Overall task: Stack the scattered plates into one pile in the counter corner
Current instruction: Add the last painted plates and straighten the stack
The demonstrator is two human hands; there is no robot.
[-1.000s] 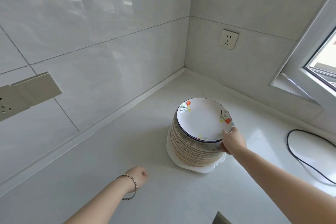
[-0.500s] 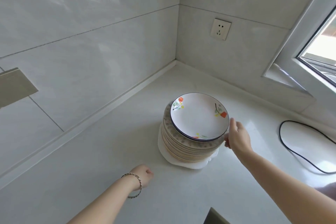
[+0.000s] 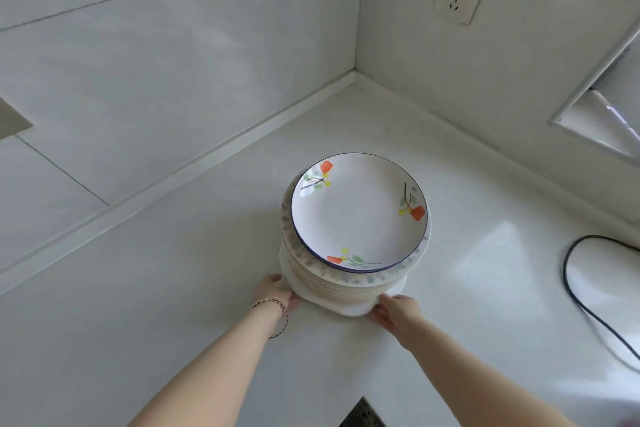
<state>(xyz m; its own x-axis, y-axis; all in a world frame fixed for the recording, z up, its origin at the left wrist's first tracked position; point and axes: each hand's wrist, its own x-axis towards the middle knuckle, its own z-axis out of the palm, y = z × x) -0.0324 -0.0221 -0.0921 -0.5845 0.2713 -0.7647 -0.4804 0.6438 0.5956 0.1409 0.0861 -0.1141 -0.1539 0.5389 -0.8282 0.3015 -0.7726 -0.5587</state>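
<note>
My left hand (image 3: 275, 291) pinches the bottom plate (image 3: 346, 309) by its rim, 7 o'clock of the pile (image 3: 358, 215); right hand (image 3: 398, 312) likewise at 5 o'clock. Fingers narrow.

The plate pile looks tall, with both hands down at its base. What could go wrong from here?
The left hand and right hand seem to grip only the rim of the bottom plate; a jerky push or lift could topple the pile.
The flowered top plate sits off-centre and might slide off.
The black cable lies on the counter to the right; a sideways move could snag it.
</note>
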